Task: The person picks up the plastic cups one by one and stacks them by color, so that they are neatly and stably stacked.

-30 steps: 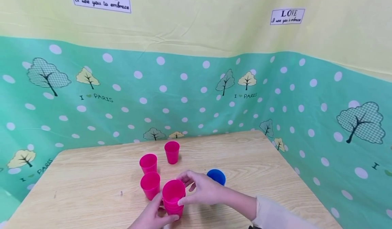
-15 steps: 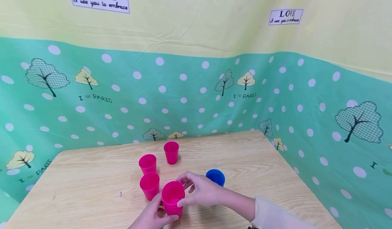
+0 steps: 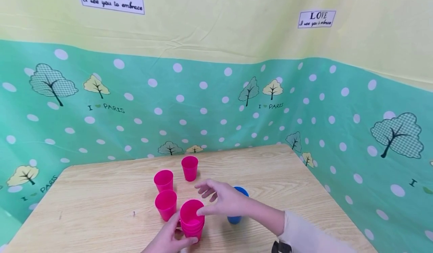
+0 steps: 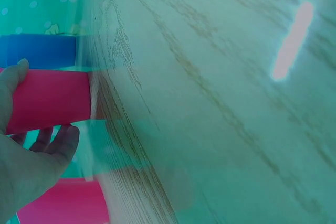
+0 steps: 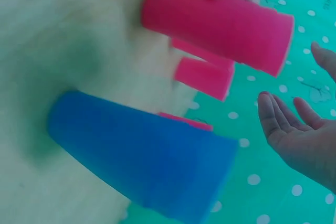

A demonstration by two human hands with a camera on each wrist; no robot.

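Observation:
A stack of nested pink cups (image 3: 193,224) stands upright near the table's front edge. My left hand (image 3: 167,237) grips its lower part, thumb on the near side and fingers round the left. In the left wrist view its fingers (image 4: 63,141) lie along the pink side. My right hand (image 3: 227,199) hovers just above and right of the stack's rim, fingers spread and holding nothing. The right wrist view shows a gap between that hand (image 5: 304,132) and the stack (image 5: 220,30). Blue cup ware (image 3: 234,220) stands upright to the right, partly behind my right hand.
Single pink cups stand upright left of and behind the stack: one close by (image 3: 166,205), one beyond it (image 3: 164,180), one farther back (image 3: 190,168). The wooden table (image 3: 101,200) meets a green dotted curtain (image 3: 135,95) at the back and right.
My right hand has let go of the pink stack's rim and lifted slightly up and away. My left hand keeps its hold, and the cups stay in place.

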